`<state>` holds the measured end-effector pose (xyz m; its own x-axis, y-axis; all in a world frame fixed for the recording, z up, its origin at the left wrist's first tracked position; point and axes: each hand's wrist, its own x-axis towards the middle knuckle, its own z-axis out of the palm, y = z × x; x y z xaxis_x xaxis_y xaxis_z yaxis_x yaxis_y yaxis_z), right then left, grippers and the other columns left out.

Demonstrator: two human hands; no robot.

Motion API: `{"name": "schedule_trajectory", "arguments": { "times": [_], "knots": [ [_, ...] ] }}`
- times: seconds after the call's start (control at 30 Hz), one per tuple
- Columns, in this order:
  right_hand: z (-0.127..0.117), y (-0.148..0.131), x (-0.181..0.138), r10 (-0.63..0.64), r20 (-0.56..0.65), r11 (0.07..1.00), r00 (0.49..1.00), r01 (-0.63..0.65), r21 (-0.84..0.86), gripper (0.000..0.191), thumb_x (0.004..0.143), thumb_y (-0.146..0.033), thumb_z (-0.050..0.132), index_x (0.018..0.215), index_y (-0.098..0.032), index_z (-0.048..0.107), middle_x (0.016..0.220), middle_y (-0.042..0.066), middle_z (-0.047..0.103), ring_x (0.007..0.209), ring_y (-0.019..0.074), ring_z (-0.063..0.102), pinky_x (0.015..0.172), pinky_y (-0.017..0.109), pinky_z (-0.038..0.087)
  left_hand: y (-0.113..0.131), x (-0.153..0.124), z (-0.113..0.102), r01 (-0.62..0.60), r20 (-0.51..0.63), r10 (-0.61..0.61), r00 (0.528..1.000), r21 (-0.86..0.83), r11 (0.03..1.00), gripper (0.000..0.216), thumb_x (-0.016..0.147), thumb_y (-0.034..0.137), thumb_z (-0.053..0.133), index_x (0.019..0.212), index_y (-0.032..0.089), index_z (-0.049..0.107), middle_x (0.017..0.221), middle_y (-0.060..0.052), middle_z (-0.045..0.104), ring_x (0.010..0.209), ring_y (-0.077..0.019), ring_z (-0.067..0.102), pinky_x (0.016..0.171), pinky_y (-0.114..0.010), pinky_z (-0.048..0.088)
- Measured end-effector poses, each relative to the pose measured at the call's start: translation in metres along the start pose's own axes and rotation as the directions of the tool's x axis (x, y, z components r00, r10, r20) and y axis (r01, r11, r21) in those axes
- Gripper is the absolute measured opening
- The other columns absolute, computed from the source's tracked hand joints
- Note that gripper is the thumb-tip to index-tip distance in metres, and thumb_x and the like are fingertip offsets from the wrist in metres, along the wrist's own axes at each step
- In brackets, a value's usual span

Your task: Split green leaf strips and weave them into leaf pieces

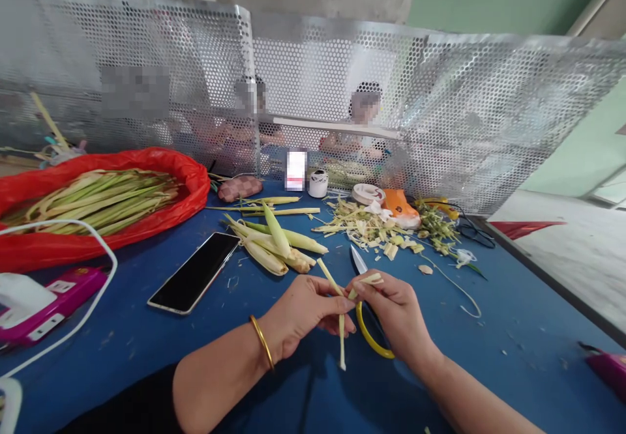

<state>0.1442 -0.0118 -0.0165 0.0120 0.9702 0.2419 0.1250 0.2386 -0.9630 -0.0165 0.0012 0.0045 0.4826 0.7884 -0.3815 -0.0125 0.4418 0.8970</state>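
Above a blue, flat-topped desk (pixel 479 362), the fingers of the left hand (pixel 304 307) and right hand (pixel 394 303) pinch narrow, pale yellow-green plant strips (pixel 342 346), crossed between them, well in from the desk's right edge. Metal scissors with yellow handles (pixel 359 262) lie partly hidden beneath the right hand; pale green, pointed husk-like pieces (pixel 277 231) lie nearer the far edge.

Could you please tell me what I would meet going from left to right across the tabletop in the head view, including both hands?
Purple power strip, large black-screened phone, left hand, right hand, white scrap, purple object at the right edge.
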Motion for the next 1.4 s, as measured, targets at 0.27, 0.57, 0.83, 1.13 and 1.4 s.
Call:
{"name": "schedule_trajectory", "arguments": {
  "times": [0.27, 0.57, 0.83, 1.13, 1.4],
  "knots": [
    [-0.008, -0.013, 0.006, -0.091, 0.106, 0.961, 0.99, 0.116, -0.251, 0.017, 0.079, -0.029, 0.066, 0.093, -0.022, 0.07, 0.088, 0.004, 0.067, 0.086, 0.0206, 0.061, 0.076, 0.031, 0.046, -0.002, -0.001, 0.005, -0.074, -0.026, 0.077, 0.997, 0.105, 0.992, 0.016, 0.07, 0.029, 0.068, 0.069, 0.013, 0.068, 0.057, -0.004, 0.068, 0.054, -0.0136, 0.061, 0.062, -0.026, 0.051],
    [0.0, -0.004, -0.008, -0.293, 0.071, 0.883, 0.954, 0.298, -0.362, 0.014, 0.081, -0.016, 0.061, 0.069, -0.022, 0.066, 0.073, 0.002, 0.066, 0.076, 0.0183, 0.062, 0.071, 0.03, 0.046, -0.009, -0.002, 0.006, -0.095, 0.052, 0.083, 0.995, 0.294, 0.951, 0.027, 0.072, 0.037, 0.066, 0.069, 0.011, 0.072, 0.055, -0.003, 0.067, 0.053, -0.0157, 0.062, 0.059, -0.027, 0.052],
    [-0.011, -0.016, 0.0, -0.458, 0.104, 0.716, 0.883, 0.436, -0.545, 0.011, 0.087, -0.022, 0.057, 0.087, -0.023, 0.068, 0.09, 0.004, 0.07, 0.09, 0.0209, 0.063, 0.086, 0.036, 0.042, -0.002, 0.001, 0.003, -0.065, 0.004, 0.065, 0.998, 0.181, 0.981, 0.029, 0.074, 0.041, 0.067, 0.077, 0.013, 0.073, 0.065, -0.007, 0.072, 0.062, -0.015, 0.066, 0.064, -0.024, 0.05],
    [-0.006, -0.02, -0.01, -0.221, 0.217, 0.697, 0.951, 0.31, -0.647, 0.027, 0.088, -0.031, 0.057, 0.062, -0.022, 0.058, 0.059, -0.002, 0.06, 0.059, 0.0156, 0.056, 0.072, 0.032, 0.04, 0.009, 0.002, -0.004, -0.204, -0.137, 0.188, 0.973, -0.107, 0.973, 0.029, 0.074, 0.024, 0.064, 0.1, 0.011, 0.07, 0.076, -0.008, 0.075, 0.074, -0.0179, 0.069, 0.077, -0.029, 0.051],
    [0.006, -0.017, -0.013, -0.198, 0.333, 0.732, 0.922, 0.365, -0.575, 0.034, 0.093, -0.021, 0.043, 0.059, -0.021, 0.044, 0.058, -0.001, 0.051, 0.056, 0.0133, 0.046, 0.063, 0.028, 0.035, -0.003, 0.008, 0.001, -0.251, -0.23, 0.222, 0.947, -0.105, 0.962, 0.024, 0.066, 0.017, 0.072, 0.09, 0.012, 0.073, 0.071, -0.004, 0.073, 0.072, -0.016, 0.067, 0.072, -0.025, 0.052]
  ]
}}
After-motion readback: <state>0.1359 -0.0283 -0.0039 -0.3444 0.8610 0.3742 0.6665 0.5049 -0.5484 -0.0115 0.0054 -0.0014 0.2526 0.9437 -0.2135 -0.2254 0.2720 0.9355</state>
